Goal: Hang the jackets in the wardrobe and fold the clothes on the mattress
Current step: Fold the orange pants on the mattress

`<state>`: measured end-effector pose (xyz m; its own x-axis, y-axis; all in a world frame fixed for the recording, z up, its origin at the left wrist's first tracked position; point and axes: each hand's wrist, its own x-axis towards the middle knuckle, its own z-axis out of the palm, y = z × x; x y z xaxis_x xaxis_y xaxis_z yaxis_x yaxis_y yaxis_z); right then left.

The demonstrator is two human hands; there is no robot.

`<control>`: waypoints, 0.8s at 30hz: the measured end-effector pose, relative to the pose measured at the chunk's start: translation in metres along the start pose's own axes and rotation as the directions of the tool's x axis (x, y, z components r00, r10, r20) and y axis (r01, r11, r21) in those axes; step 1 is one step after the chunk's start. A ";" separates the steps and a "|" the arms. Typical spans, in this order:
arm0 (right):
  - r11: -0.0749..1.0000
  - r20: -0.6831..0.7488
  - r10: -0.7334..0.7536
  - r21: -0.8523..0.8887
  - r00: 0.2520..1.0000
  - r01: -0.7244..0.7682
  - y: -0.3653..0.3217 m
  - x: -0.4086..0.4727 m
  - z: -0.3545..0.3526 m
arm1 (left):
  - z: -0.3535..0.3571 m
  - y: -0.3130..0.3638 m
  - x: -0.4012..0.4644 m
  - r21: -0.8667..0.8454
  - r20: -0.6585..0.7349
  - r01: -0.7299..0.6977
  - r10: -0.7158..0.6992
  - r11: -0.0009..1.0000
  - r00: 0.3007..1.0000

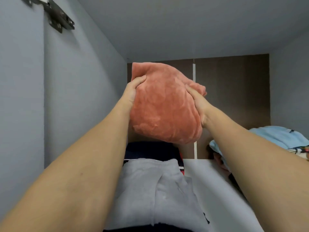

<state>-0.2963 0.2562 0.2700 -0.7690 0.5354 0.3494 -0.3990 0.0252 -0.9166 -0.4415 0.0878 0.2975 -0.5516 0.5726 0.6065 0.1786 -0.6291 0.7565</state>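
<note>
I hold a folded, fuzzy salmon-pink garment (pixel 164 104) up inside a wardrobe compartment, above the shelf. My left hand (pixel 133 91) grips its left edge, thumb curled over the top of the fabric. My right hand (pixel 198 101) grips its right edge, fingers hidden behind the cloth. Directly below lies a folded grey garment (pixel 155 190) on the shelf, with a dark navy folded item (pixel 150 149) behind it.
The white shelf (pixel 215 185) runs to the right of the grey garment. A light blue bundle of clothes (pixel 280 136) sits at the right. Grey wardrobe walls close in on the left and above, a door hinge (pixel 58 17) at top left, a brown back panel (pixel 234 97) behind.
</note>
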 end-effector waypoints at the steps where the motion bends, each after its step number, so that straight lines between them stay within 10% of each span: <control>1: 1.000 -0.026 0.009 -0.020 1.000 -0.010 0.004 0.012 0.001 | -0.009 -0.010 0.012 -0.002 -0.009 0.026 -0.026 1.000 1.000; 8: 0.983 -0.172 0.161 -0.063 0.972 -0.174 0.074 0.086 0.006 | -0.085 -0.106 0.075 0.227 -0.073 0.327 -0.319 0.917 0.945; 12: 0.905 -0.353 0.242 -0.253 0.904 -0.341 0.156 0.109 0.000 | -0.123 -0.179 0.087 0.889 -0.428 0.442 -0.127 0.118 0.895; 15: 0.905 -0.405 0.166 -0.300 0.899 -0.302 0.187 0.134 -0.015 | -0.119 -0.203 0.090 0.959 -0.226 0.247 -0.153 0.136 0.962; 20: 0.764 -0.343 0.115 -0.570 0.932 -0.304 0.199 0.152 -0.035 | -0.104 -0.206 0.097 0.972 -0.040 0.012 -0.111 -0.237 0.993; 24: 0.682 -0.342 0.103 -0.659 0.934 -0.317 0.194 0.158 -0.041 | -0.075 -0.204 0.099 0.966 0.060 -0.130 -0.296 -0.222 0.953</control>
<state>-0.4744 0.3799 0.1394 -0.5884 0.7915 0.1652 0.3012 0.4041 -0.8637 -0.5935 0.2336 0.1844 -0.5295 0.7639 0.3688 0.8194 0.5731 -0.0105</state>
